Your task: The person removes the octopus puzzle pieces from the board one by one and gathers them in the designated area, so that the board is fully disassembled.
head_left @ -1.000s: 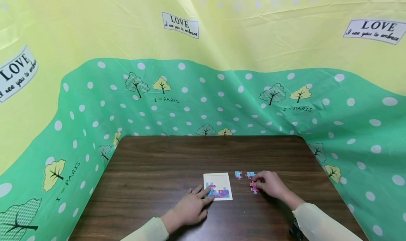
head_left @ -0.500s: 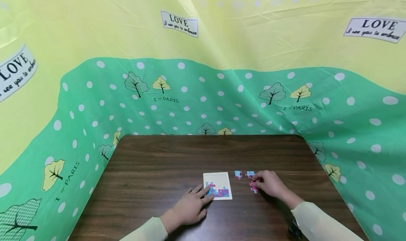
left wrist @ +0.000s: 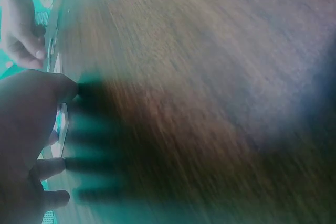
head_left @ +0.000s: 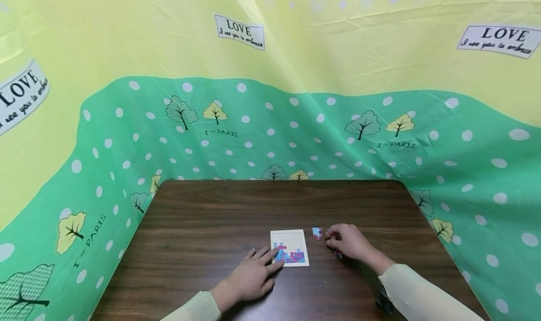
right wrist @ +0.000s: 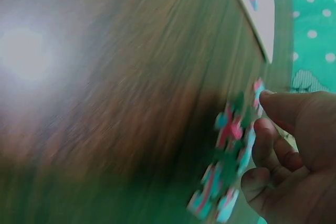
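Joined puzzle pieces (head_left: 296, 256) in pink, blue and purple fill the lower part of a shallow off-white tray (head_left: 293, 240), its pale floor showing above them, as it lies flat on the dark wood-grain counter (head_left: 211, 217). My left grip (head_left: 251, 276) rests wide and relaxed at the tray's near left corner, fingers spread, the fingertips reaching over its left edge onto the pieces there. Just beside the tray's upper right side, a loose blue-and-pink piece (head_left: 317, 232) lies on the counter. To the right of that piece, my right grip (head_left: 352, 242) is low over the other loose pieces, narrow, with fingers bent and thumb near the forefinger; I cannot tell whether a piece is pinched between them. My right wrist view shows a blurred pink-and-blue piece (right wrist: 229, 128) and a striped piece (right wrist: 208, 191) close by my fingers, in the shadow of my hand. Pale sleeves cover both my forearms, the left sleeve (head_left: 198, 307) and the right sleeve (head_left: 418, 290), with a dark object (head_left: 383, 302) at my right wrist. Beyond the counter hangs a green and yellow cloth (head_left: 253, 105), printed with white dots, trees, "I PARIS" and "LOVE" labels.
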`<state>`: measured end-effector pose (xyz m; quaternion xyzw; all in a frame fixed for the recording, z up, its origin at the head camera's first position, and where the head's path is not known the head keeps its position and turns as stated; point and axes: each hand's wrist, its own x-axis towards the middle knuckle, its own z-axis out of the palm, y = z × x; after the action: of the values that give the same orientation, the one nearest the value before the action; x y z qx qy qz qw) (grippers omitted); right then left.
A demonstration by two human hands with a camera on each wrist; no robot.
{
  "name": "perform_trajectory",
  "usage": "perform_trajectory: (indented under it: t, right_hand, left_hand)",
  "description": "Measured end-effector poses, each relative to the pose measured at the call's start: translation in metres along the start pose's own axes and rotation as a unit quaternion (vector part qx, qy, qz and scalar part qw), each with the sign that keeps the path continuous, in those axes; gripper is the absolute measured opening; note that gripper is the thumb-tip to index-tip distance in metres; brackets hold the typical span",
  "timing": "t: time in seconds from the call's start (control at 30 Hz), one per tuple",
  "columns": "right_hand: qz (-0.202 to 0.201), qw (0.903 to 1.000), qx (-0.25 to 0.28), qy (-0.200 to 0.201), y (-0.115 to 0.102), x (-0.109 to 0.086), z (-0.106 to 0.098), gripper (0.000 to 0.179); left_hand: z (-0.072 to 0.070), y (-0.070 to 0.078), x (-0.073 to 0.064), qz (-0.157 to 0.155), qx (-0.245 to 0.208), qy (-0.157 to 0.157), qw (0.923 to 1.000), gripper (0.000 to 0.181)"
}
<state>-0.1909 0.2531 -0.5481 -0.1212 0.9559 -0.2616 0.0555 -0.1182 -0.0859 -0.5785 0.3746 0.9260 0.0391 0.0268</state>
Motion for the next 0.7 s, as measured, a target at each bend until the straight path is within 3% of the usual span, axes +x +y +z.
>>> perform_trajectory:
  t: [0.17, 0.5, 0.7]
  right_hand:
    - [-0.007, 0.9999, 0.005, -0.005, -0.022, 0.013, 0.011, 0.007]
    - [-0.084, 0.9960, 0.013, -0.026, -0.063, 0.033, 0.036, 0.009]
    - [-0.110, 0.9923, 0.012, -0.054, -0.079, 0.040, 0.049, 0.013]
  left_hand:
    - [0.000, 0.002, -0.001, 0.008, 0.007, 0.005, 0.9999, 0.056]
    - [-0.004, 0.004, -0.003, 0.014, 0.011, -0.006, 0.9998, 0.057]
    - [-0.003, 0.005, -0.004, 0.021, 0.013, 0.003, 0.9997, 0.055]
